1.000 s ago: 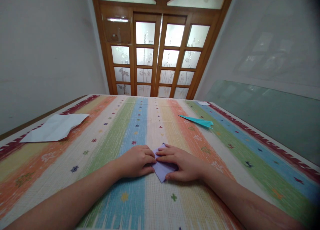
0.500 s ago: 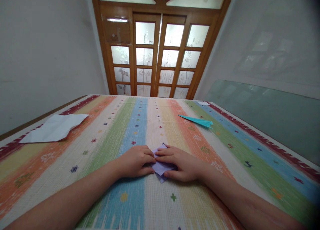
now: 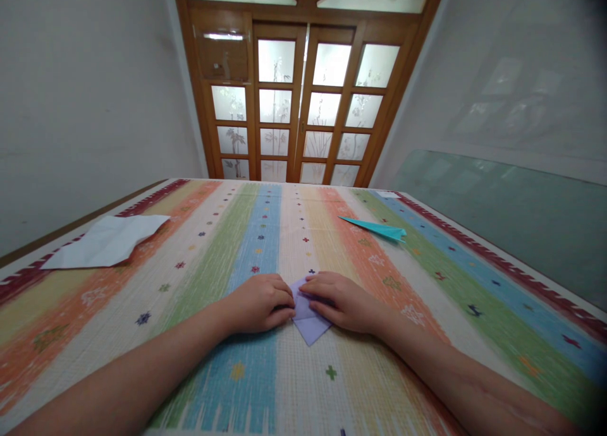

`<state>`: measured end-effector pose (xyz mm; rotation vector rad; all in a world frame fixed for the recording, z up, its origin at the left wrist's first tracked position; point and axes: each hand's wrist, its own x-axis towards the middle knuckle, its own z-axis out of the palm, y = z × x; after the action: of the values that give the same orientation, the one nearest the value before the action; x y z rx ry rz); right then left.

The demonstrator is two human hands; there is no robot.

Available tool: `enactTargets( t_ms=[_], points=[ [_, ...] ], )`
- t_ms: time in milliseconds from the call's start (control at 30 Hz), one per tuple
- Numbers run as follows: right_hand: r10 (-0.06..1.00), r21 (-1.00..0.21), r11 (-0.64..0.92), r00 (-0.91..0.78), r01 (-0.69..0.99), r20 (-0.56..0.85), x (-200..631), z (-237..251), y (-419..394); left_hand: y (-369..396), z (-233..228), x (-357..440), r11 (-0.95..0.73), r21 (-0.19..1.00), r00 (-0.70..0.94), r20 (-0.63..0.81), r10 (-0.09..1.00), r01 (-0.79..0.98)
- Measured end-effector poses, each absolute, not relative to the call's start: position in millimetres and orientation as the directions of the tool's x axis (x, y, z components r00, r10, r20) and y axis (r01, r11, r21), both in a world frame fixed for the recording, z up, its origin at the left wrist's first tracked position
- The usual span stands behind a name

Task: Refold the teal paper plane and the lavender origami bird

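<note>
A small lilac paper [image 3: 308, 324], partly folded with a pointed corner toward me, lies on the striped mat [image 3: 284, 234]. My left hand [image 3: 258, 302] rests curled on the paper's left edge, fingers pressing down. My right hand [image 3: 342, 301] lies flat over its right half, fingertips meeting the left hand's at the paper's top. Most of the paper is hidden under both hands.
A teal folded paper plane [image 3: 378, 228] lies at the far right of the mat. A white crumpled sheet [image 3: 107, 241] sits at the far left edge. A wooden glazed door [image 3: 298, 95] stands behind, and a glass pane [image 3: 502, 215] leans on the right.
My right hand slid slightly up and left over the lilac paper, uncovering more of its near pointed corner. The left hand stayed almost still.
</note>
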<state>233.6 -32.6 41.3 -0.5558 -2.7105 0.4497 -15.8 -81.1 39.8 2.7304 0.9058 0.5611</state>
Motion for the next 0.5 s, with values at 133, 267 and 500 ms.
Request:
enactTargets(
  t_ms=[133,267,500],
  points=[
    [0.441,-0.371,0.868,-0.856,0.331,0.27,233.7,38.5,-31.6,-80.9,40.0,-17.2,-0.755,0.304,0.698,0.29,0.655,0.581],
    [0.434,-0.39,0.865,-0.859,0.315,0.27,232.8,38.4,-31.4,-80.3,40.2,-17.4,-0.8,0.286,0.76,0.262,0.595,0.528],
    [0.41,-0.399,0.872,-0.87,0.284,0.276,234.0,38.5,-28.9,-81.8,40.3,-12.9,-0.83,0.221,0.777,0.293,0.557,0.511]
  ],
)
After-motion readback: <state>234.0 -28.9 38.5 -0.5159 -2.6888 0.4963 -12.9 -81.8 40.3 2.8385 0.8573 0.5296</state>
